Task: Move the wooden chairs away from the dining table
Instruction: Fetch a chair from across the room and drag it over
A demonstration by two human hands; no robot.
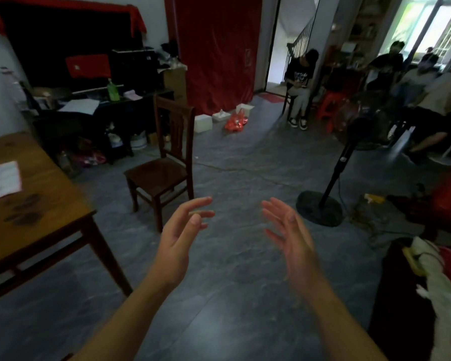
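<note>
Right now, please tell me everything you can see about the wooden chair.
The chair is dark brown wood with a glossy flat seat, a tall back with vertical slats, four straight legs and low rungs. It stands upright on the grey floor, apart from the table, its seat turned toward the table. Nothing lies on it. Both the left hand and right hand are open and do not touch it.
</note>
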